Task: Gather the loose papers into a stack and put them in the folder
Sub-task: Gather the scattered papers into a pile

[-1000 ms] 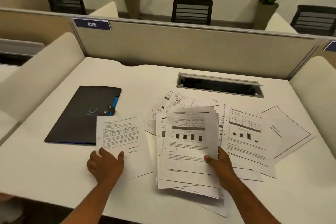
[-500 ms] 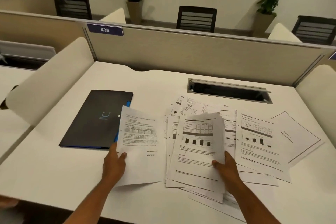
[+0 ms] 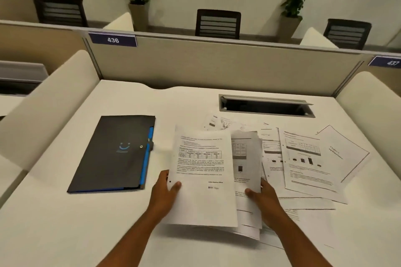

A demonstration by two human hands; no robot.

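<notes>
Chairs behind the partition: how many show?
3. One chair at far left, one in the middle, one at right. Only their backs show; others may be hidden.

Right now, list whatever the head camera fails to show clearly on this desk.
- Folder: shut, so its inside is hidden by its own cover.
- Lower sheets of the pile: covered by the sheet that the left hand holds.
- Printed text on all pages: too small and blurred to read.
- Right hand: fingers hidden under the papers.
- Cable slot: interior too dark.
</notes>
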